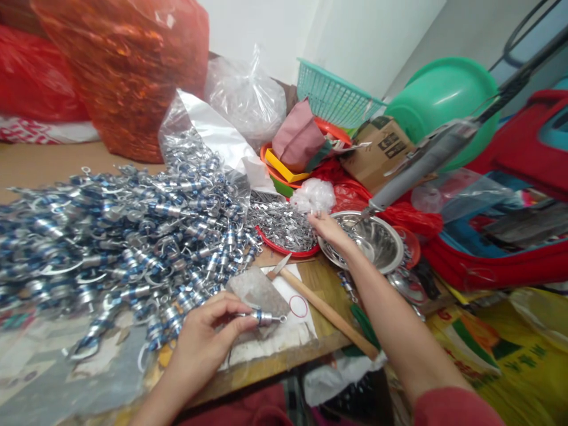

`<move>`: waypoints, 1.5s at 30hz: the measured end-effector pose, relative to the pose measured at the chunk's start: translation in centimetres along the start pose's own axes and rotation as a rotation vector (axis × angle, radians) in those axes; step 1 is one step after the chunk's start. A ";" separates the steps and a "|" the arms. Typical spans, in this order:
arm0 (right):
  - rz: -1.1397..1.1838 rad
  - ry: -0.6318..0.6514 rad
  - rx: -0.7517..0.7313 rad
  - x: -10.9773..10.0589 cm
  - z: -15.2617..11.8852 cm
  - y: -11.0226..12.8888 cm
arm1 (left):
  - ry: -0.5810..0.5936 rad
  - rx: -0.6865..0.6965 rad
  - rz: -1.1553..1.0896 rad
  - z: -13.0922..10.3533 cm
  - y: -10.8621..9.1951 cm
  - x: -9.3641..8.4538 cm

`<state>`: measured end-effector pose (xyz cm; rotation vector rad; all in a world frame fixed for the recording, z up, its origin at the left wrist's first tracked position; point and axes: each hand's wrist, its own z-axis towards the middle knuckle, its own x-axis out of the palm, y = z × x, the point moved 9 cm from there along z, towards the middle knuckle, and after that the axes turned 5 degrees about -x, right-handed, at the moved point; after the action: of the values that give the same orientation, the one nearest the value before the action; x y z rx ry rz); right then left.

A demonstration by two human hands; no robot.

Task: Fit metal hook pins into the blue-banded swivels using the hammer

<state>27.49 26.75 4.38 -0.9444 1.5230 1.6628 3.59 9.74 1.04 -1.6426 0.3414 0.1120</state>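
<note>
My left hand (217,325) pinches a small metal fitting (265,318) between thumb and fingers. The fitting is a silver cylinder with a blue band and a ring at its right end; it is held just above a grey stone block (257,289). My right hand (331,229) reaches out between a red tray (295,254) of small silver pieces and a steel bowl (393,242). Its fingertips are drawn together, and whatever is in them is too small to make out. Beside the block lies a hammer (331,310) with a wooden handle.
A big heap of similar silver-and-blue fittings (133,236) covers the table's left side. Behind stand a red bag (133,71), a clear bag (248,97), a teal basket (335,92) and a carton (379,154). A grey rod-like tool (421,154) slants down toward the bowl.
</note>
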 end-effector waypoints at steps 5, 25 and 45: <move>-0.369 -0.062 0.141 -4.3 -3.6 -3.3 | 0.005 0.033 0.001 0.2 -0.2 0.1; -0.021 -0.135 -0.200 2.3 -4.5 5.5 | -0.063 0.029 0.010 -0.4 -0.1 -0.4; 0.729 -0.030 -0.356 5.6 -15.7 11.8 | -0.121 0.029 -0.045 -0.7 0.2 -0.7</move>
<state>15.52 10.25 4.67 -0.5407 1.6953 2.5092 2.83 9.14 1.15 -1.6056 0.2127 0.1715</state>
